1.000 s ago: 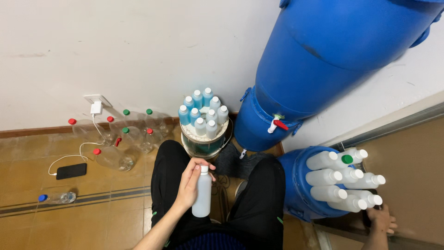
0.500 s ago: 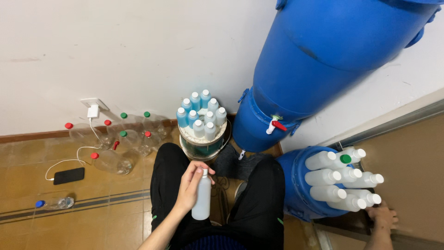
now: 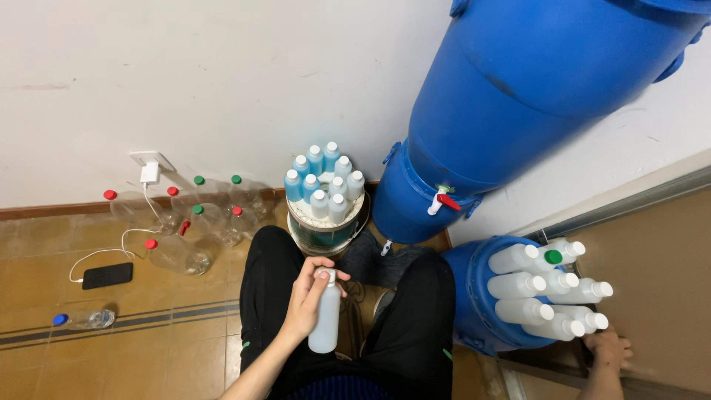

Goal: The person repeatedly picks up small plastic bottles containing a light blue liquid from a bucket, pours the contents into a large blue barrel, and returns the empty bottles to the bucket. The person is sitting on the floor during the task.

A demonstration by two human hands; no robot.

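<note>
Big blue barrel [image 3: 533, 96] looms up and right of fingers, red tap [image 3: 446, 199] at its base. Blue bucket [image 3: 474, 296] of white bottles [image 3: 552, 292] sits right; right hand [image 3: 609, 347] rests just below it, grip hidden, cannot tell. Round tub of filled bottles [image 3: 324, 185] stands straight ahead, above fingers. Clear jugs [image 3: 185, 222] far left, phone [image 3: 107, 275] beside. Left hand [image 3: 305, 296] over lap, fingers [image 3: 326, 265] curled round cap of white bottle [image 3: 326, 318], bottle upright between knees. Looks like capping step; next move calls for firm twist, bottle kept upright.
</note>
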